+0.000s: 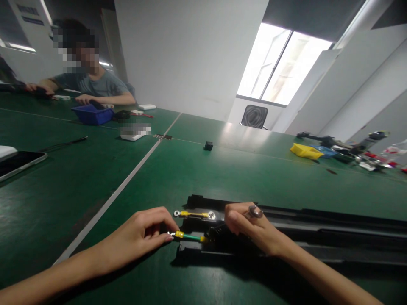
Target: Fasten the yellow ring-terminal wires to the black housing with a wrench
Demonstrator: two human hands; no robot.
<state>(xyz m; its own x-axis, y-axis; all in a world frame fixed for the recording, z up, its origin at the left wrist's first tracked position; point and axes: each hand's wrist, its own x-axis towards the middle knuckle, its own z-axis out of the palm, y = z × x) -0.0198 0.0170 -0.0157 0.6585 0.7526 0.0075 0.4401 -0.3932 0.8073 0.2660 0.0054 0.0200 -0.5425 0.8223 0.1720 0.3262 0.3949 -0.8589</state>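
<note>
Two hands [149, 231], left pinching green wire [192, 237], right's grip obscured, black rails [349, 238] cropped

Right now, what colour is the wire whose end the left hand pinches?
Green, with yellow ends; clearest in the head view.

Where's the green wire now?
Head view, lower middle: green wire, its lug at the fingertips of the left hand, nearer the camera than the yellow wire.
</note>
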